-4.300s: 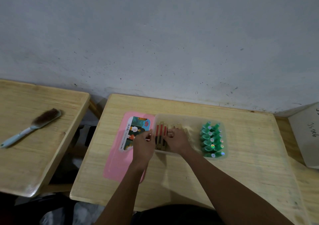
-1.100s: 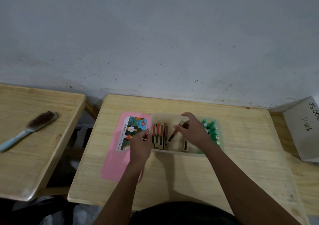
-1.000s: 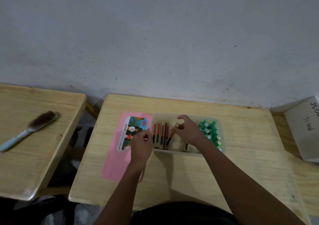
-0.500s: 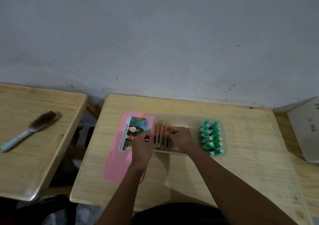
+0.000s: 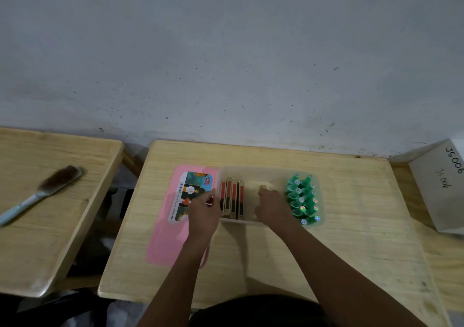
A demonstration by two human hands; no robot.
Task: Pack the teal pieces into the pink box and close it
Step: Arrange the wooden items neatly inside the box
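The teal pieces already lie in the translucent box, packed in rows against its right end, toward the tabletop's far edge; the pink lid lies flat beside the box, toward the left edge. The right hand is inside the box, fingers curled round a tan piece, knuckles just beside the teal rows; a sideways nudge there could topple them. The left hand sits at the box's left wall, fingers curled; whether they pinch the wall or some small thing I cannot tell. The red-and-gold sticks stand on edge; any piece riding high would likely stop the lid seating.
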